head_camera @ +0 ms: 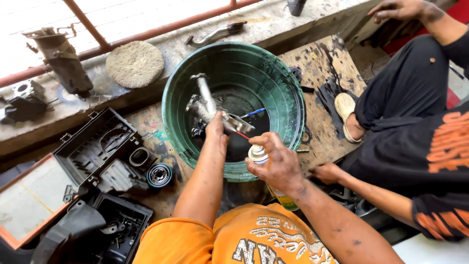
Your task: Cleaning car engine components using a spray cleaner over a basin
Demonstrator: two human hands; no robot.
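Spray can (266,168), gripped upright in the right hand (276,164) just outside the green basin's near rim (234,175), aims its thin red straw (242,135) up-left at the metal engine part (215,110), which the left hand (216,128) clasps over the basin's dark middle, long axis running toward the far rim.

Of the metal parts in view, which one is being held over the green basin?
The elongated silver metal part gripped by the left hand over the green basin; the others lie untouched on the concrete ledge.
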